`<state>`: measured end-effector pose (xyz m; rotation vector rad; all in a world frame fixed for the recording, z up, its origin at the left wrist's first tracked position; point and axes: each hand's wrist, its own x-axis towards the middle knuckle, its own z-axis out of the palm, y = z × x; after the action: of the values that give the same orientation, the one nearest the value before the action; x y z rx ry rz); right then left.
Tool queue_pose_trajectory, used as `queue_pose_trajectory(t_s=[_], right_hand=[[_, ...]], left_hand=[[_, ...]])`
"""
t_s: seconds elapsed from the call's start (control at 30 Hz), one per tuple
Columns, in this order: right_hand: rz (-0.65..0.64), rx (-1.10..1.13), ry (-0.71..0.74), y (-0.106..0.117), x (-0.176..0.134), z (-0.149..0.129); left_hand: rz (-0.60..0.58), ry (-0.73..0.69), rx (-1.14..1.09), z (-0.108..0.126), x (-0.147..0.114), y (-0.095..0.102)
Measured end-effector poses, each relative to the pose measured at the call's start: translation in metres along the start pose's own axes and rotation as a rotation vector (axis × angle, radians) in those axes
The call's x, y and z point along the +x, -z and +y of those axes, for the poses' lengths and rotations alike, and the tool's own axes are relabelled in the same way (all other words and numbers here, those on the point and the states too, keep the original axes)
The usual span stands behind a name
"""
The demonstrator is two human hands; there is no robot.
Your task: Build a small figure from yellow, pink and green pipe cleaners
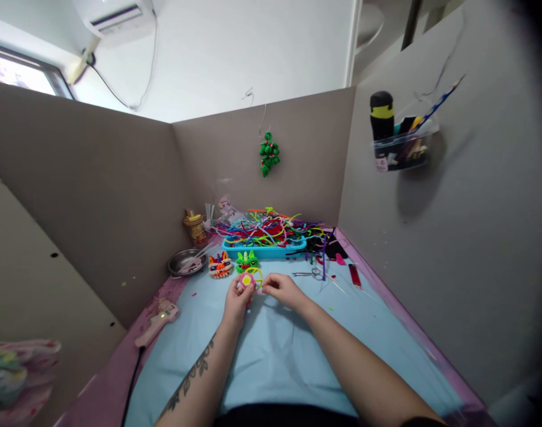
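Note:
My left hand [238, 299] is closed around a small fuzzy pink flower with a yellow centre [246, 280], held just above the blue table cover. A loop of yellow pipe cleaner [258, 272] curves out from behind the flower towards the right. Close beside that loop is my right hand [285, 289], thumb and fingers pinched together; what lies between the fingertips is too small to make out. Just beyond my hands sit a green fuzzy animal figure [246, 261] and an orange and white one [220, 265].
A blue tray [264, 252] heaped with coloured pipe cleaners [271, 228] stands at the back. Scissors [313, 273] lie to the right. On the left are a metal bowl [186, 263] and a pink corded tool [158, 323]. Grey partitions [297, 154] enclose the table.

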<state>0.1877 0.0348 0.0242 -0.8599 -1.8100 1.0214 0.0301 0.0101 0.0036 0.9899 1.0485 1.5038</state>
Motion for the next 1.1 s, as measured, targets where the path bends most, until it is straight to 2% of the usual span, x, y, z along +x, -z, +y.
queue_pose_trajectory(t_s=[0.17, 0.23, 0.3, 0.37, 0.4, 0.5, 0.6, 0.7, 0.77, 0.9, 1.03, 1.1], right_hand=[[-0.050, 0.247, -0.029, 0.007, 0.001, -0.003], [0.048, 0.387, -0.019, 0.012, 0.003, -0.004], [0.207, 0.508, -0.025, 0.017, 0.005, -0.004], [0.320, 0.595, -0.062, 0.022, 0.007, -0.002], [0.337, 0.629, -0.084, 0.023, 0.008, -0.001], [0.250, 0.675, -0.091, 0.022, 0.008, 0.002], [0.145, 0.478, -0.041, 0.014, 0.005, 0.003], [0.191, 0.069, 0.038, 0.002, 0.002, 0.004], [0.222, -0.098, 0.106, -0.005, 0.001, 0.004], [0.247, -0.164, 0.108, -0.012, 0.000, 0.007], [0.289, -0.170, -0.029, -0.012, 0.001, 0.012], [0.263, -0.124, -0.105, -0.011, 0.001, 0.013]], left_hand=[[0.018, -0.076, 0.120, -0.004, -0.001, -0.002], [0.000, -0.140, 0.177, -0.005, -0.002, -0.004], [-0.034, -0.181, 0.208, -0.006, -0.003, -0.006], [-0.053, -0.169, 0.212, -0.006, -0.003, -0.007], [-0.053, -0.143, 0.209, -0.006, -0.003, -0.007], [-0.028, -0.048, 0.170, -0.005, -0.001, -0.005], [-0.029, 0.000, 0.072, -0.004, -0.001, -0.002], [-0.064, 0.028, -0.005, -0.003, -0.001, -0.002], [-0.096, 0.039, -0.024, -0.004, -0.001, -0.002], [-0.118, 0.024, -0.028, -0.006, -0.001, -0.001], [-0.128, -0.002, -0.006, -0.008, -0.001, 0.000], [-0.146, -0.022, 0.028, -0.008, -0.001, 0.000]])
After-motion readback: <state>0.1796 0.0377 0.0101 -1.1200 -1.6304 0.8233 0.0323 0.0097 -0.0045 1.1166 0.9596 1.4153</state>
